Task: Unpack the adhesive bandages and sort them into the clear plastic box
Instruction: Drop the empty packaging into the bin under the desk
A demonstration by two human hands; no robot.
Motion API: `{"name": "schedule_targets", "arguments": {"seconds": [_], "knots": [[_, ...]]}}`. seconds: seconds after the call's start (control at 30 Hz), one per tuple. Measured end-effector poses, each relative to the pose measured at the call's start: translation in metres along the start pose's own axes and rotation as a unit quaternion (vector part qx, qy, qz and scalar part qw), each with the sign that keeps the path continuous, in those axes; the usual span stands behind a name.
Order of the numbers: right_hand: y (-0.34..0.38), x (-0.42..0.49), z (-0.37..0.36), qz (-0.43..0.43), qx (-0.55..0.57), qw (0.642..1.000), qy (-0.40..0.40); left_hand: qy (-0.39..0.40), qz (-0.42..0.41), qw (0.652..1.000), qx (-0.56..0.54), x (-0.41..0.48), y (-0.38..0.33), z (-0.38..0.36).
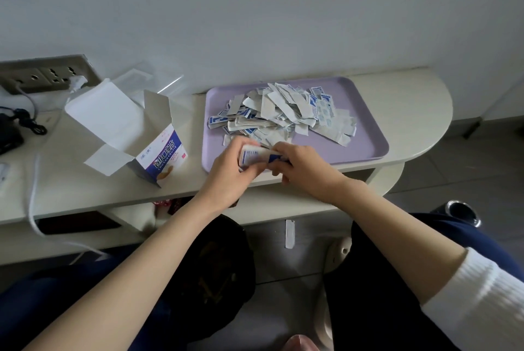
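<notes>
A heap of wrapped adhesive bandages [286,114] in white and blue lies on a lilac tray [365,112]. Over the tray's near edge, my left hand [231,170] and my right hand [304,165] both grip one stack of bandages [256,156], the left at its left end, the right at its right end. The opened bandage carton [158,157], white and blue with its flaps up, stands left of the tray. The clear plastic box [154,79] sits behind the carton against the wall, its outline faint.
A cream shelf [85,189] carries everything. A wall socket [45,74] with a white plug and cables sits at the far left. One loose bandage [289,233] lies on the floor below. A dark cup [462,213] stands on the floor at right.
</notes>
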State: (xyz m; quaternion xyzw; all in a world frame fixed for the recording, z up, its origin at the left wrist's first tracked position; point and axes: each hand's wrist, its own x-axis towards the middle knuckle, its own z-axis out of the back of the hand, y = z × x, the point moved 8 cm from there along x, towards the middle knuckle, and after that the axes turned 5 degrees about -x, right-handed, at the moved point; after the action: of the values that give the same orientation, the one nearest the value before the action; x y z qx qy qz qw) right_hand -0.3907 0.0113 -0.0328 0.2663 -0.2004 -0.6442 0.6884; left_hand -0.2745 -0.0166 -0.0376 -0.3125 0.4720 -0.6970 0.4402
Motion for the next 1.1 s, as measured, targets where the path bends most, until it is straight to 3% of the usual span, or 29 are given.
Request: {"name": "schedule_targets", "arguments": {"seconds": [0.07, 0.13, 0.2, 0.27, 0.4, 0.47, 0.53, 0.63, 0.7, 0.77, 0.83, 0.97, 1.03, 1.1], "knots": [[0.005, -0.002, 0.001, -0.010, 0.134, 0.991, 0.019, 0.002, 0.026, 0.981, -0.191, -0.005, -0.002, 0.000], [0.013, -0.008, -0.006, -0.025, 0.304, 0.950, 0.065, 0.043, 0.014, 0.957, -0.286, -0.010, -0.014, -0.009], [0.021, -0.016, -0.019, -0.034, 0.451, 0.882, 0.129, 0.051, 0.004, 0.945, -0.322, -0.019, -0.026, -0.014], [0.030, -0.026, -0.030, -0.033, 0.508, 0.838, 0.197, 0.027, 0.009, 0.944, -0.328, -0.027, -0.029, -0.012], [0.032, -0.042, -0.042, -0.062, 0.525, 0.812, 0.247, -0.075, 0.035, 0.952, -0.296, -0.040, -0.012, 0.004], [0.020, -0.047, -0.051, -0.096, 0.520, 0.821, 0.217, -0.090, 0.039, 0.964, -0.249, -0.047, -0.005, 0.003], [-0.001, -0.049, -0.053, -0.121, 0.471, 0.864, 0.130, -0.055, 0.041, 0.979, -0.191, -0.053, 0.002, -0.005], [-0.030, -0.051, -0.034, -0.089, 0.256, 0.962, -0.022, 0.024, 0.060, 0.993, -0.099, -0.058, 0.018, -0.014], [-0.037, -0.056, -0.035, -0.047, 0.147, 0.988, -0.023, 0.086, 0.082, 0.993, -0.011, -0.063, 0.032, -0.024], [-0.040, -0.063, -0.050, -0.017, 0.133, 0.990, 0.036, 0.155, 0.104, 0.980, 0.068, -0.071, 0.045, -0.041], [-0.043, -0.067, -0.062, -0.014, 0.193, 0.978, 0.078, 0.236, 0.122, 0.956, 0.124, -0.081, 0.054, -0.062], [-0.072, -0.073, -0.067, -0.070, 0.307, 0.948, 0.051, 0.301, 0.158, 0.931, 0.133, -0.090, 0.067, -0.093], [-0.086, -0.077, -0.071, -0.078, 0.248, 0.964, 0.047, 0.292, 0.168, 0.931, 0.143, -0.089, 0.074, -0.102], [-0.094, -0.080, -0.076, -0.040, 0.079, 0.994, 0.064, 0.278, 0.174, 0.925, 0.194, -0.085, 0.086, -0.108]]}}
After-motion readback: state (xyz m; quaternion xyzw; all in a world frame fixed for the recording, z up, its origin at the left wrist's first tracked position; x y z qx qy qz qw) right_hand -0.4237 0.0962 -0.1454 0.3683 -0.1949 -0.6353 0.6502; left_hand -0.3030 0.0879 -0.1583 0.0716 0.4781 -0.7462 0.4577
